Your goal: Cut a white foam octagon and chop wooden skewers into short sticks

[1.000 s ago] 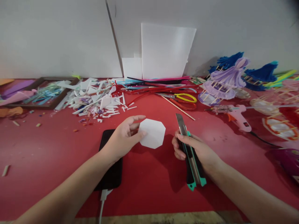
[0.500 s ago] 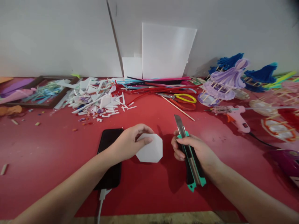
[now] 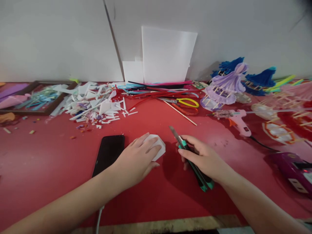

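A white many-sided foam piece (image 3: 159, 148) lies on the red table, partly covered by my left hand (image 3: 140, 156). The fingers of that hand are spread over its top and left side, with the thumb apart below. To the right, my right hand (image 3: 200, 156) is wrapped round a black and green utility knife (image 3: 195, 165). Its blade is out and points up and left, a short way from the foam piece and not touching it. A black phone (image 3: 108, 152) with a white cable lies behind my left forearm.
White scraps (image 3: 97, 104) are heaped at the back left beside a brown frame (image 3: 48, 105). Yellow-handled scissors (image 3: 187, 103) and pipe cleaners (image 3: 156, 94) lie at the back. A pink glue gun (image 3: 241, 122), purple device (image 3: 292, 172) and small craft carousels (image 3: 227, 83) stand right.
My left hand has gone from pinching the foam piece's edge to lying over it with spread fingers. The knife in my right hand has tilted further left. The view has shifted slightly.
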Available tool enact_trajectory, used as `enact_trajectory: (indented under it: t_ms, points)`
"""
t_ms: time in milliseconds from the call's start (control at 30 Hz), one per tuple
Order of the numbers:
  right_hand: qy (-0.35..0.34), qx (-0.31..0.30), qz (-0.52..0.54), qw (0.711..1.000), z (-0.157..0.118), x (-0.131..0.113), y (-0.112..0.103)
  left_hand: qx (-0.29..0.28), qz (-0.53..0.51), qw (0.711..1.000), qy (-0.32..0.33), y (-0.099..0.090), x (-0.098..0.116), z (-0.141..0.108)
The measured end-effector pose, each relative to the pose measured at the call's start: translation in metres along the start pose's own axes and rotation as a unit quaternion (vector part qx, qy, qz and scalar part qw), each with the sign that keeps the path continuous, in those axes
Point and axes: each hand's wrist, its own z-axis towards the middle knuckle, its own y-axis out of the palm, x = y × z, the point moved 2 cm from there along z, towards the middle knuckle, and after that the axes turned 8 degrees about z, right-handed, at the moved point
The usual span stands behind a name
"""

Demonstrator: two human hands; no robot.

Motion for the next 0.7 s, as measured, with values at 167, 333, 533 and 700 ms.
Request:
enact_trajectory:
  t_ms: [167,333,533,700]
  points:
    - [-0.024,-0.055,-0.025,0.998,-0.003,0.001,0.004,-0.022,0.0,1.0,0.013,0.006,0.003,-0.002]
    - [-0.053,-0.063,-0.057,0.995,-0.008,0.001,0.008,-0.049,-0.006,0.999,-0.017,0.005,0.012,-0.003]
    - [-0.077,-0.062,-0.108,0.989,-0.011,-0.003,0.013,-0.069,0.032,0.997,-0.008,0.01,0.016,0.002]
    - [-0.083,-0.072,-0.125,0.986,-0.011,-0.005,0.015,-0.052,0.069,0.996,-0.003,0.009,0.017,0.003]
